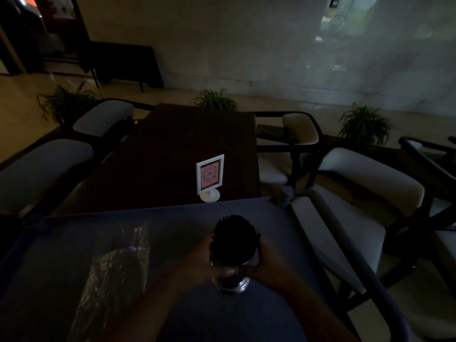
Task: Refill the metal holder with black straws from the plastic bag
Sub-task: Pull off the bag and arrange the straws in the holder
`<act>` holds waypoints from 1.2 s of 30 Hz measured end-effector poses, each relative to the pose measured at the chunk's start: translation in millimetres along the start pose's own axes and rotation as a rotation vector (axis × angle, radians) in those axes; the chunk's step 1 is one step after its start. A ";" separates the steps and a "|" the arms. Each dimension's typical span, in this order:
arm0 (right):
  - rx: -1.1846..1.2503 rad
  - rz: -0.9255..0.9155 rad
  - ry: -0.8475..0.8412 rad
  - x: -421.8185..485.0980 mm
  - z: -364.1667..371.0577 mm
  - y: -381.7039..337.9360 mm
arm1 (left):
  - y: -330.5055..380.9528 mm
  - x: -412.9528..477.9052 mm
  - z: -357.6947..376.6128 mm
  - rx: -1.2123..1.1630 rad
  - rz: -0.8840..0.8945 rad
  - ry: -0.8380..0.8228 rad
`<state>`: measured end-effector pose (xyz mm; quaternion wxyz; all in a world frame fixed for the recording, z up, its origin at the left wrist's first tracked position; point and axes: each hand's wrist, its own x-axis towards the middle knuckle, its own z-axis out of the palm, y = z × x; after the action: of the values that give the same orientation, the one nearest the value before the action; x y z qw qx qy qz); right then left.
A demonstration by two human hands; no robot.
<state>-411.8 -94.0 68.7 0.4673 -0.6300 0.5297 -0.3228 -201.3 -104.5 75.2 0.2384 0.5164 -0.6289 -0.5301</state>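
Observation:
A shiny metal holder (232, 283) stands on the grey cart top (172, 223), with a thick bundle of black straws (234, 236) sticking up out of it. My left hand (201, 257) wraps the bundle from the left and my right hand (265, 264) from the right, both just above the holder's rim. A clear plastic bag (116, 272) lies flat to the left of the holder; a few dark straws show inside its far end. The scene is very dim.
A white table sign (210, 176) stands on the dark wooden table (172, 144) beyond the cart. Cushioned chairs (365, 183) flank the table on both sides. The cart's handle bar (345, 243) runs along its right edge. Potted plants line the floor behind.

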 end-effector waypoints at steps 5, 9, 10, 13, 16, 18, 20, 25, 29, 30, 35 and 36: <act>-0.019 0.142 -0.129 11.1 -1.7 4.3 | 14.7 5.5 -13.7 0.062 -0.005 -0.095; -0.099 0.151 -0.152 20.0 -5.3 2.8 | 13.9 10.5 -18.2 0.118 -0.054 -0.089; -0.101 0.159 -0.172 22.7 -6.1 1.7 | 14.8 10.8 -18.5 0.138 -0.051 -0.081; -0.133 0.144 -0.195 27.8 -5.1 -2.9 | 18.2 12.5 -19.5 0.204 -0.034 -0.049; -0.104 0.127 -0.158 31.1 -2.2 -7.1 | 22.7 13.8 -20.5 0.303 0.022 -0.059; -0.110 0.117 -0.128 32.1 0.2 -10.2 | 24.1 14.6 -21.8 0.303 0.033 -0.061; -0.161 0.102 -0.117 31.8 2.6 -14.4 | 24.8 15.8 -22.6 0.290 0.034 -0.058; -0.075 0.130 -0.034 30.1 -1.2 -19.5 | 28.3 20.8 -23.0 0.279 0.023 0.026; -0.039 0.111 0.025 33.9 -7.1 -32.0 | 29.9 27.6 -18.4 0.255 0.035 0.112; -0.037 0.107 0.024 36.8 -9.5 -31.6 | 30.0 29.6 -17.3 0.244 0.036 0.117; -0.135 0.203 -0.015 43.2 -22.3 -35.3 | 31.7 39.8 -15.5 0.255 0.032 0.119; -0.163 0.219 -0.013 45.5 -25.9 -34.0 | 32.8 42.7 -14.2 0.262 0.028 0.119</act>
<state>-412.2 -144.5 105.5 0.4506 -0.6064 0.6167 -0.2214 -217.4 -152.2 99.2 0.2132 0.5646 -0.6846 -0.4087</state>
